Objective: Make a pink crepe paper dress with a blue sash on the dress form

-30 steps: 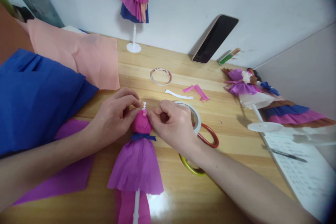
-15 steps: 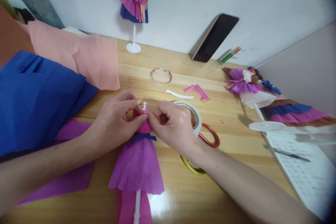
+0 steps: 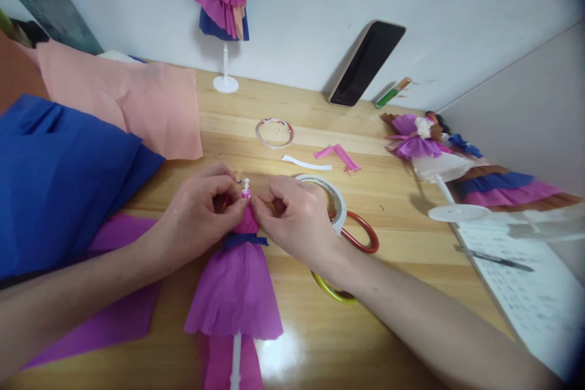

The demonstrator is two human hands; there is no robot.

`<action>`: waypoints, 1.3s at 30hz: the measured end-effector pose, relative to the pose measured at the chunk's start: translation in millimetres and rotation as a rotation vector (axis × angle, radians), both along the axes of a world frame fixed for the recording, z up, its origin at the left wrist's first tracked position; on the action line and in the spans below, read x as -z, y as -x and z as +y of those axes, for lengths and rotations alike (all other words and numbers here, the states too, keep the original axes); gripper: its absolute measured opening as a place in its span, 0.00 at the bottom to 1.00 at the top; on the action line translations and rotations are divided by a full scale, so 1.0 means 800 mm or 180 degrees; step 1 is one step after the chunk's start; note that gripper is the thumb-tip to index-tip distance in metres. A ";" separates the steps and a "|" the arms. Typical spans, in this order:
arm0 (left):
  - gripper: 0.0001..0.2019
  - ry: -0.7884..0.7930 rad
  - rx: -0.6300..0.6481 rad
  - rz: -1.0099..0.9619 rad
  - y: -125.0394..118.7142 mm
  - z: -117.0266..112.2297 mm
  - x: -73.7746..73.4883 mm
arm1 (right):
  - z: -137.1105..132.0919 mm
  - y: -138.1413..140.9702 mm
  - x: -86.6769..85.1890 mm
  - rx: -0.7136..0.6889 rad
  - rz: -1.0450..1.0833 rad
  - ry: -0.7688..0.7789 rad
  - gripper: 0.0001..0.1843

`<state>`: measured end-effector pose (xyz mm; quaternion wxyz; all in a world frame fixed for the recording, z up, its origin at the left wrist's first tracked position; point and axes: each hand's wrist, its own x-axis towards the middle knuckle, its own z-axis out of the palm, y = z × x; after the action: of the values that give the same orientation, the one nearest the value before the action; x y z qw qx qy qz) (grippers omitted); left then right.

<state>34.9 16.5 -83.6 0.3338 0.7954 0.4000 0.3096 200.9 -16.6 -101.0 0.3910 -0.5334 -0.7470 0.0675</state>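
A doll-sized paper dress [image 3: 237, 289] lies along a white stand rod [image 3: 236, 353] on the wooden table. It has a pink top, a dark blue waist sash [image 3: 245, 240] and a purple skirt. At the top's upper edge, my left hand [image 3: 205, 204] pinches the left side between thumb and fingers. My right hand [image 3: 292, 210] pinches the same edge from the right, its fingers curled in. A small white peg tip [image 3: 247, 184] pokes out between the hands. The fingertips hide part of the neckline.
Tape [image 3: 340, 201] and red-and-yellow-handled scissors [image 3: 372, 237] lie by my right wrist. Blue paper [image 3: 68, 177] and peach paper [image 3: 155, 109] lie left. A phone [image 3: 368, 64] leans on the wall. Dressed stands [image 3: 225, 82] are behind and right, near a written notebook [image 3: 525, 298].
The whole view has shifted slightly, so things sit a little further left. Both hands stay at the dress top, with the fingertips slightly closer in along its edge.
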 end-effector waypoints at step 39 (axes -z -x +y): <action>0.05 -0.0728 0.0243 0.0033 0.008 -0.004 0.004 | -0.006 -0.002 -0.019 0.0100 0.0952 0.1028 0.14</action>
<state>28.4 13.4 -86.9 0.2503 0.8446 0.3331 0.3362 202.6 -21.0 -85.9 0.4079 -0.5847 -0.6518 0.2585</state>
